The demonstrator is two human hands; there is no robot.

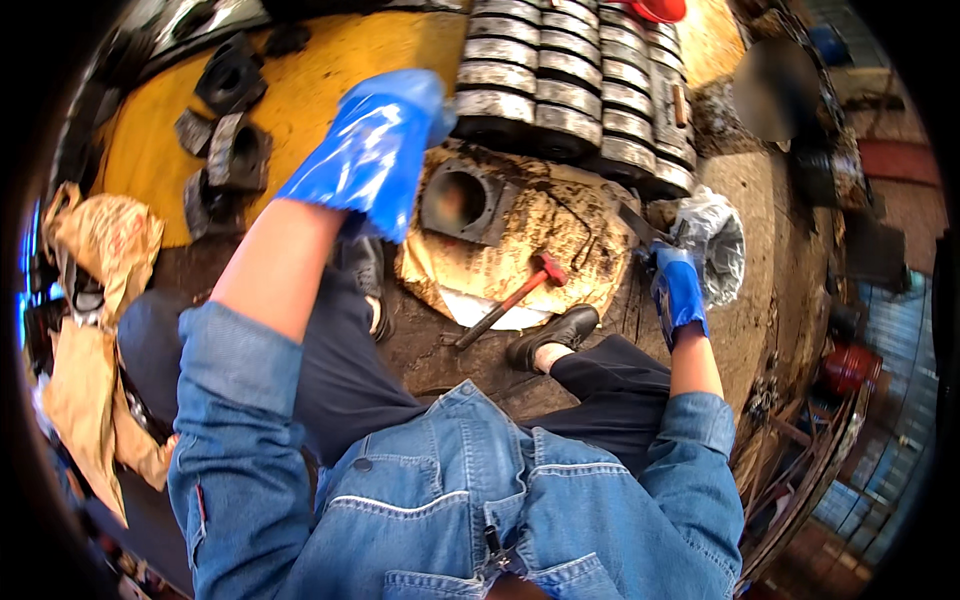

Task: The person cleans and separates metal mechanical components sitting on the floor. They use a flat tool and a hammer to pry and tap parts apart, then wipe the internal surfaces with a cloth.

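Note:
My left hand (395,105), in a blue rubber glove, reaches forward beside the near end of the stacked round metal pieces (495,75). Its fingers are turned away from view. On the right, my right hand (678,280), gloved the same way, is closed around a flat-bladed metal tool (638,222) that points forward and left. A crumpled clear plastic bag (718,235) lies just beyond that hand. Between my feet, a dark square metal block (485,225) with a round bore rests on stained brown cardboard (425,265). A red-headed hammer (508,303) lies nearer to me.
Several dark bored blocks (240,155) sit on a yellow surface (145,130) at the left. Torn brown paper (105,240) hangs nearer on that side. A red object (660,8) rests atop the stacks. Metal clutter and a red round item (850,368) stand far right.

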